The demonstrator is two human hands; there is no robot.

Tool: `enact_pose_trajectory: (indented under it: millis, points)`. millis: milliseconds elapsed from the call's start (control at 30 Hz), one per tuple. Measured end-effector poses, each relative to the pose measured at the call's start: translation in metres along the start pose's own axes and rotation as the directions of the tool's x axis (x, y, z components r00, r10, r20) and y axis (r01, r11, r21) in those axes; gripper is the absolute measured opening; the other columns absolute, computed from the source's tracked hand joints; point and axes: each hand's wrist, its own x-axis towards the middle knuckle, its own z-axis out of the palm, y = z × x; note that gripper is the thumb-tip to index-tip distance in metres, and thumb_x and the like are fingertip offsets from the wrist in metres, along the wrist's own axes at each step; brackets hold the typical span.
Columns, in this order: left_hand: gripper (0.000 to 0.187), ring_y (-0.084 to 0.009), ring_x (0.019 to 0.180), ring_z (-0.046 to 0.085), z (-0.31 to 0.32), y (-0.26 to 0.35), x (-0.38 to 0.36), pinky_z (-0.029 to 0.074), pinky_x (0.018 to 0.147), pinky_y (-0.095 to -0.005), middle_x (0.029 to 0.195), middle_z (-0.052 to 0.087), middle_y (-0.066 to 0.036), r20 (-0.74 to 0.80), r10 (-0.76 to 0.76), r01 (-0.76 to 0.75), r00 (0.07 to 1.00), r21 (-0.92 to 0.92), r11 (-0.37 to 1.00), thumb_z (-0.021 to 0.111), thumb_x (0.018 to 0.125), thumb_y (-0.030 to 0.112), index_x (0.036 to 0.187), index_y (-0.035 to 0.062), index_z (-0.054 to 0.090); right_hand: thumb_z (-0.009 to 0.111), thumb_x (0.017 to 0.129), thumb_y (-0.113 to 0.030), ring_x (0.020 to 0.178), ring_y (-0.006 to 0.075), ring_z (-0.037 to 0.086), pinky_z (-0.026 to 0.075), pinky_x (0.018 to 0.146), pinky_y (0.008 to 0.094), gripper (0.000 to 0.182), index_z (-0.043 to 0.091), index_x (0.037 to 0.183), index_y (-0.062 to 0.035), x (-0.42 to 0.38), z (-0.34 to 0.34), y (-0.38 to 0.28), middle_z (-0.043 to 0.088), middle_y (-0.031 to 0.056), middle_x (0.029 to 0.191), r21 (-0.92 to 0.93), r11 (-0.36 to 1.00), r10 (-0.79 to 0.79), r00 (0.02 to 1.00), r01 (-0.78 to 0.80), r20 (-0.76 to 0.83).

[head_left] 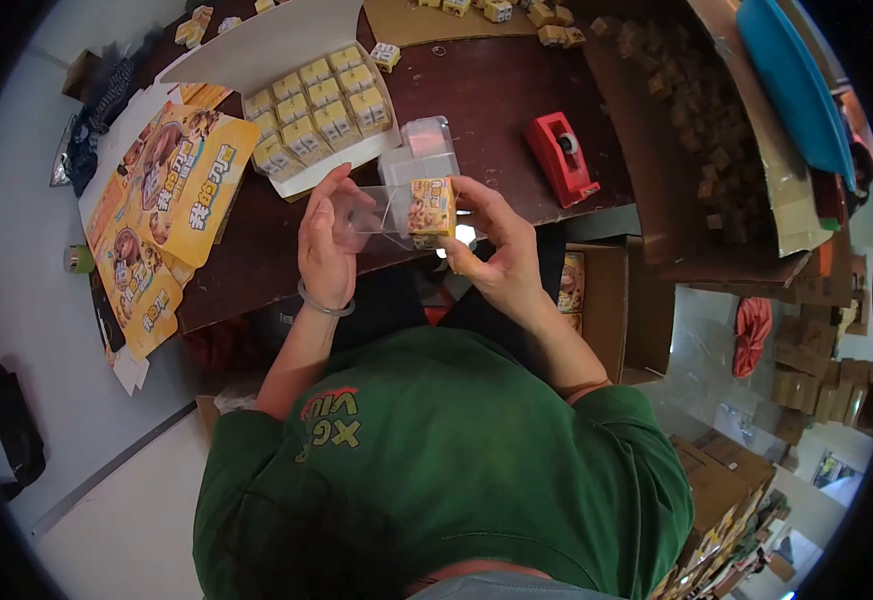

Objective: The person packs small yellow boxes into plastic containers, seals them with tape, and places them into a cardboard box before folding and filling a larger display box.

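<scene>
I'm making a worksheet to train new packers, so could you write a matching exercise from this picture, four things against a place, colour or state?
Things
1. Tape dispenser
2. Blue plastic tub
3. White display box
4. Small printed box

Place, colour or state
A. Open, with rows of small yellow boxes inside
B. Held in the right hand
C. Red, on the dark tabletop
D. At the side of the large carton

Right pairs: 1-C, 2-D, 3-A, 4-B
</scene>
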Motion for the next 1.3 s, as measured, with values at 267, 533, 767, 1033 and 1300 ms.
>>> enact_pose_trajectory:
  millis: [267, 533, 767, 1033, 1300]
  points:
    - [0.046, -0.0142, 0.103, 0.053, 0.000, 0.005, -0.001, 0.050, 0.083, -0.0323, 0.114, 0.052, -0.005, -0.050, -0.013, 0.011, 0.999, -0.040, 0.999, 0.037, 0.103, 0.026, 0.139, -0.0008, 0.043, 0.075, 0.079, -0.004, 0.108, 0.0202, 0.062, 0.051, 0.091, 0.0333, 0.058, 0.050, 0.131, 0.0031, 0.003, -0.001, 0.005, 0.060, 0.0142, 0.121, 0.091, 0.995, -0.040, 0.992, 0.050, -0.116]
    - [0.046, -0.0152, 0.105, 0.052, 0.002, -0.001, -0.010, 0.051, 0.081, -0.0300, 0.115, 0.050, -0.008, -0.085, 0.180, -0.162, 0.980, 0.188, 0.969, 0.034, 0.103, 0.026, 0.139, -0.0017, 0.043, 0.079, 0.075, -0.007, 0.103, 0.0262, 0.065, 0.050, 0.093, 0.0342, 0.057, 0.056, 0.127, 0.0020, -0.009, 0.014, 0.010, 0.064, 0.0178, 0.116, -0.136, 0.968, -0.216, 0.976, 0.211, -0.020]
    - [0.047, -0.0158, 0.101, 0.052, -0.012, 0.000, -0.010, 0.050, 0.081, -0.0303, 0.115, 0.050, -0.009, 0.007, 0.180, -0.174, 0.984, 0.303, 0.937, 0.033, 0.103, 0.026, 0.138, -0.0027, 0.044, 0.075, 0.080, -0.002, 0.100, 0.0279, 0.065, 0.052, 0.087, 0.0342, 0.046, 0.062, 0.124, -0.0012, -0.013, 0.023, 0.009, 0.065, 0.0161, 0.113, -0.352, 0.895, -0.313, 0.948, 0.275, -0.054]
    - [0.049, -0.0154, 0.102, 0.051, -0.013, -0.002, -0.013, 0.045, 0.089, -0.0306, 0.113, 0.050, -0.009, 0.133, 0.326, -0.340, 0.936, 0.591, 0.732, 0.033, 0.103, 0.030, 0.136, -0.0041, 0.047, 0.058, 0.078, 0.013, 0.098, 0.0224, 0.067, 0.053, 0.083, 0.0301, 0.046, 0.068, 0.118, -0.0057, -0.012, 0.012, 0.005, 0.066, 0.0152, 0.117, -0.087, 0.992, -0.070, 0.964, 0.095, 0.256]
    - [0.069, -0.0215, 0.130, 0.041, 0.004, 0.010, -0.021, 0.032, 0.110, -0.0362, 0.147, 0.039, -0.014, 0.099, -0.094, 0.084, 0.991, 0.101, 0.991, 0.019, 0.103, 0.050, 0.153, 0.0029, 0.021, 0.062, 0.094, -0.021, 0.136, 0.0293, 0.041, 0.031, 0.112, 0.0411, 0.051, 0.049, 0.141, -0.0043, 0.006, 0.011, 0.001, 0.042, 0.0143, 0.149, -0.021, 0.998, 0.053, 0.762, -0.052, 0.645]
